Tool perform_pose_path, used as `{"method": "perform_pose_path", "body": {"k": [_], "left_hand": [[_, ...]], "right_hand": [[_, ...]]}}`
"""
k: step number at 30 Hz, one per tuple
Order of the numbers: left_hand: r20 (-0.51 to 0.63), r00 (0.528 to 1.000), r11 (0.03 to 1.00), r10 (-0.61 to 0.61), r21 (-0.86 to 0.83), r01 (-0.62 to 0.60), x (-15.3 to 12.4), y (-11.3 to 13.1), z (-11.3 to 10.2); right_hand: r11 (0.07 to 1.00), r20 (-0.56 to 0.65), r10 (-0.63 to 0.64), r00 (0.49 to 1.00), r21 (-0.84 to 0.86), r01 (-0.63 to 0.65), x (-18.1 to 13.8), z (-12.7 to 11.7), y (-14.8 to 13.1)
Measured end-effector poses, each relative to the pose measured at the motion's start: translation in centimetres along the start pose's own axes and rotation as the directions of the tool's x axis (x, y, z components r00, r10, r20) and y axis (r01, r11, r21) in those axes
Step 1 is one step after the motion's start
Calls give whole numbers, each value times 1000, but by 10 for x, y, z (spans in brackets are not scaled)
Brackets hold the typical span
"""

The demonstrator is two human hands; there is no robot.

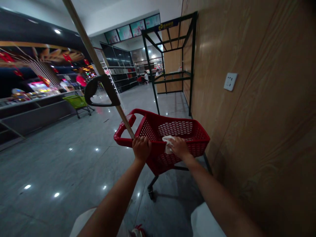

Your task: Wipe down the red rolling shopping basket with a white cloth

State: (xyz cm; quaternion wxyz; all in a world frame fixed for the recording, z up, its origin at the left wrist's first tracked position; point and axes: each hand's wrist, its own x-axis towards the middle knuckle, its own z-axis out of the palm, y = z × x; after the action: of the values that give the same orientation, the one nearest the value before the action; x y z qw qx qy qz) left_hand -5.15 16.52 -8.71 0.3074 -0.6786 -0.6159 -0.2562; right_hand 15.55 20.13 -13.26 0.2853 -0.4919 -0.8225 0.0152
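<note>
A red plastic shopping cart (172,126) stands sideways before me. My left hand (142,148) is closed at its near rim, close to the handle end. A light-coloured pole (95,56) slants up to the left from beside that hand, with a dark grey loop-shaped grip (102,92) on it. Whether my fingers also touch the pole is hidden. In my right hand (179,147) is a white cloth (168,144), pressed on the near rim further right and draped over its side. The basket's inside shows no goods in the visible part.
A wood-panelled wall (266,131) with a white socket (230,81) rises close on the right. Behind the cart stands a dark metal frame (172,77). A green cart (77,101) sits by a counter (44,112) at left. People and shelves (123,74) are farther back.
</note>
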Motion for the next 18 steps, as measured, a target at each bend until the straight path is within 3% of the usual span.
{"method": "perform_pose_path", "body": {"k": [4,8,11,14,18], "left_hand": [[30,1000,999,-2,34,1,0,2,-6],[175,983,997,60,32,-67,9,0,-12],[338,938,996,76,20,-88,22,2,-13],[437,899,997,18,57,-47,29,8,-11],[302,950,996,82,2,-87,19,16,-9]], "right_hand": [[994,-36,-54,998,93,57,23,14,-62],[997,-42,-39,998,72,42,29,16,-79],[998,-18,-26,999,64,28,19,7,-54],[1000,3,30,1000,1,-30,-2,-5,-8],[984,-62,131,989,-115,-138,-28,-19,45]]}}
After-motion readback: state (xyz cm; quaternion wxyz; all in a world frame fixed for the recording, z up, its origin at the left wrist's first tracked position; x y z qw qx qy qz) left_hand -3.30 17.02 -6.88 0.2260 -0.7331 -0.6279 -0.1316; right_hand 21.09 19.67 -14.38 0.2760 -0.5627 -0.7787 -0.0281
